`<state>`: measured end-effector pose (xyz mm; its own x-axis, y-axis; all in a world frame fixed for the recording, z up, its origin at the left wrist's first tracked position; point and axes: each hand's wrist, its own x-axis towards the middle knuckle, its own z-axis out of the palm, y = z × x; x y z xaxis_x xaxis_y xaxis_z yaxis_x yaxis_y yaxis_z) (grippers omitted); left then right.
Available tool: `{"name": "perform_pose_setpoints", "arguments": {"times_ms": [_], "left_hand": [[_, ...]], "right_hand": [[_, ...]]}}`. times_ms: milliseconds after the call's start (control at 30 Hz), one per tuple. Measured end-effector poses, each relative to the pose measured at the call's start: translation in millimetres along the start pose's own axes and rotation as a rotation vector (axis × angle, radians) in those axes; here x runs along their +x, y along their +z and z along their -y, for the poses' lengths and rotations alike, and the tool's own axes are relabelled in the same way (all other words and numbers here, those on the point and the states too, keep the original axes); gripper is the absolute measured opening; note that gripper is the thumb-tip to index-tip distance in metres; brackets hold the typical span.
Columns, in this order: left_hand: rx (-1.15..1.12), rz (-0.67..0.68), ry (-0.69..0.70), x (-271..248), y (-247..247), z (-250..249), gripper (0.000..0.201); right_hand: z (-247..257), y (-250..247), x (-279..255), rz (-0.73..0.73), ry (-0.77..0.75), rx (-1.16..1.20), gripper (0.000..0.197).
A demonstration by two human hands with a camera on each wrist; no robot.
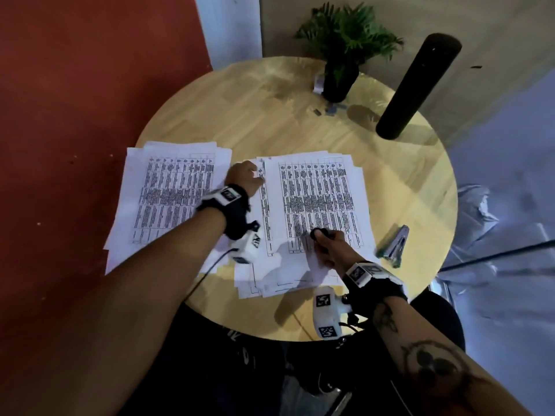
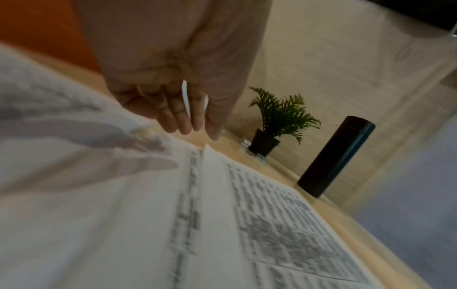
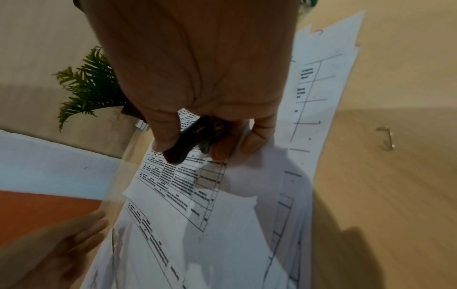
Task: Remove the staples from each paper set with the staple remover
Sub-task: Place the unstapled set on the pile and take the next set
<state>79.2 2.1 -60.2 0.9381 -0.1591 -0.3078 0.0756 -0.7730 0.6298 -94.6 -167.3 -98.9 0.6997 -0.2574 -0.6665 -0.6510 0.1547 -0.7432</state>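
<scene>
Two piles of printed paper lie on the round wooden table (image 1: 270, 115): a left pile (image 1: 171, 199) and a right pile (image 1: 315, 190). My right hand (image 1: 321, 238) rests on the near part of the right pile and grips a black staple remover (image 1: 317, 233) between thumb and fingers; the right wrist view shows the staple remover (image 3: 188, 140) pointing down at the sheet. My left hand (image 1: 255, 178) reaches to the far left corner of the right pile. In the blurred left wrist view its fingers (image 2: 183, 121) are fairly straight, just above the paper corner (image 2: 207, 150).
A silver stapler (image 1: 393, 244) lies right of the papers. At the back stand a potted plant (image 1: 342, 55) and a tall black bottle (image 1: 417, 85), with small scraps (image 1: 330, 108) by the pot. A loose bent staple (image 3: 385, 138) lies on bare wood.
</scene>
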Motion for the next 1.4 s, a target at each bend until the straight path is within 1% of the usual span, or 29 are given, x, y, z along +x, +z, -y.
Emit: {"name": "perform_pose_setpoints", "arguments": {"times_ms": [67, 100, 167, 300, 400, 433, 500, 567, 633, 700, 767, 833, 967, 1067, 1100, 1133, 1200, 1233, 1267, 1300, 1333, 1400], "left_hand": [[0.012, 0.084, -0.12, 3.5, 21.8, -8.5, 0.063], [0.023, 0.089, -0.164, 4.4, 29.9, -9.2, 0.07], [0.036, 0.089, -0.205, 4.7, 37.3, -7.9, 0.074], [-0.104, 0.14, -0.193, 5.3, 44.6, -2.9, 0.074], [-0.164, 0.138, -0.202, 4.3, 44.7, -2.5, 0.064], [-0.166, 0.125, -0.192, 3.4, 45.3, -4.3, 0.062], [-0.191, 0.079, -0.139, 2.3, 48.0, -8.5, 0.068], [-0.21, 0.037, -0.063, 1.6, 51.4, -12.8, 0.083], [-0.256, 0.02, -0.033, 0.0, 53.6, -14.7, 0.091], [-0.353, 0.018, -0.037, -2.2, 54.7, -13.7, 0.088], [-0.444, 0.028, -0.068, -3.7, 53.7, -12.6, 0.082], [-0.46, 0.045, -0.107, -0.9, 48.8, -14.0, 0.078], [-0.178, 0.108, -0.158, 9.1, 34.6, -11.4, 0.054], [-0.128, 0.172, -0.157, 11.0, 28.7, -9.1, 0.025], [-0.102, 0.189, -0.152, 10.9, 29.6, -9.8, 0.022], [-0.081, 0.204, -0.145, 10.8, 31.7, -11.4, 0.025], [-0.117, 0.234, -0.135, 10.0, 36.5, -14.2, 0.037], [-0.161, 0.244, -0.149, 8.2, 37.7, -15.5, 0.036], [-0.201, 0.255, -0.176, 7.9, 37.9, -14.5, 0.027], [-0.232, 0.272, -0.214, 7.3, 37.6, -10.9, 0.022], [-0.256, 0.313, -0.27, 4.4, 37.0, -7.8, 0.024], [-0.331, 0.37, -0.324, -2.4, 38.2, -0.9, 0.022]], "right_hand": [[-0.9, 0.1, -0.9, -0.002, 0.0, -0.004, 0.02], [-2.3, -0.1, -0.7, -0.004, 0.0, -0.007, 0.022], [-1.0, 1.2, -4.3, -0.013, -0.017, -0.03, 0.023], [-1.2, -0.2, -4.5, 0.002, -0.045, -0.036, 0.023], [-3.6, -0.7, -2.5, 0.012, -0.029, -0.041, 0.033], [-4.0, -0.7, -2.0, 0.012, -0.032, -0.037, 0.033], [-5.4, -1.1, -0.7, 0.021, -0.031, -0.029, 0.031], [-5.0, -1.2, -0.7, 0.035, -0.028, -0.031, 0.031], [-5.5, -0.7, -0.4, 0.04, -0.027, -0.026, 0.032], [-4.4, -0.7, -2.0, 0.026, -0.013, -0.021, 0.037], [-4.4, -0.9, -3.2, 0.024, -0.018, -0.009, 0.039], [-4.9, -1.4, -4.4, 0.031, -0.017, -0.009, 0.037], [-6.5, -2.6, -4.2, 0.033, -0.011, -0.001, 0.035], [-6.3, -2.4, -5.2, 0.032, -0.019, -0.001, 0.036], [-6.9, -2.6, -4.8, 0.026, -0.018, 0.0, 0.039], [-6.3, -2.6, -5.5, 0.02, -0.022, 0.0, 0.04], [-6.1, -1.7, -5.3, 0.005, -0.03, 0.002, 0.041], [-6.6, -1.6, -5.0, 0.002, -0.027, 0.004, 0.041], [-5.9, -1.4, -5.5, 0.001, -0.025, 0.006, 0.04], [-6.3, -1.5, -5.4, 0.003, -0.022, 0.015, 0.039], [-5.4, -2.1, -7.0, 0.009, -0.021, 0.019, 0.038], [-5.7, -2.8, -6.8, 0.013, -0.021, 0.017, 0.034]]}}
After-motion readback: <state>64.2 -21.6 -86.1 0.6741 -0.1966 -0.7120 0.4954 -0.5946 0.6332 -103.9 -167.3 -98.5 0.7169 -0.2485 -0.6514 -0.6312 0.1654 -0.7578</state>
